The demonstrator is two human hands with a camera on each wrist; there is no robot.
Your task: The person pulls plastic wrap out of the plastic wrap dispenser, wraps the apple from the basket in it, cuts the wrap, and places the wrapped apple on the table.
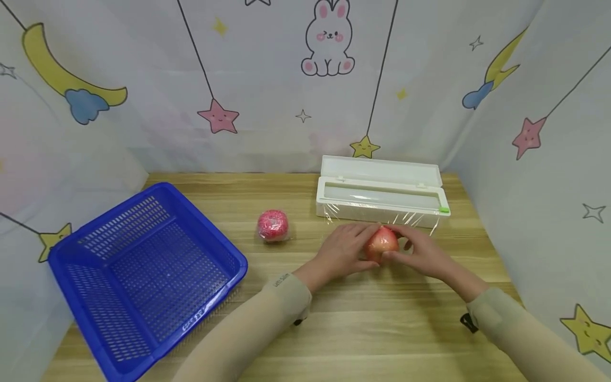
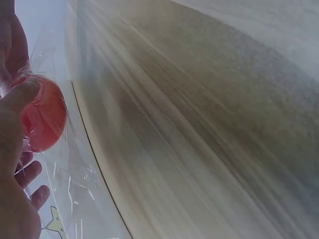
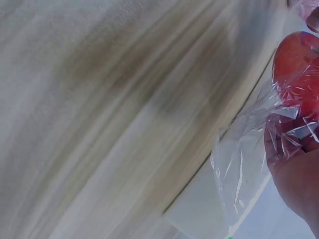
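A red apple [image 1: 383, 244] is held between both hands just in front of the cling film dispenser [image 1: 382, 199]. My left hand [image 1: 341, 249] grips its left side, and in the left wrist view the thumb lies across the apple [image 2: 52, 117]. From the right, my right hand [image 1: 422, 254] holds it with thumb and fingers. Clear cling film [image 3: 234, 169] covers part of the apple in the right wrist view and gathers around the right fingers. More film stretches from the dispenser's front edge towards the hands. The apple's underside is hidden.
The dispenser's lid [image 1: 382, 171] stands raised at the back. Left of the hands sits a round pinkish-red item [image 1: 273, 225] wrapped in clear film. A blue plastic basket [image 1: 234, 265] occupies the left of the wooden table [image 1: 382, 339]. Printed curtains [image 1: 267, 69] enclose the back and sides.
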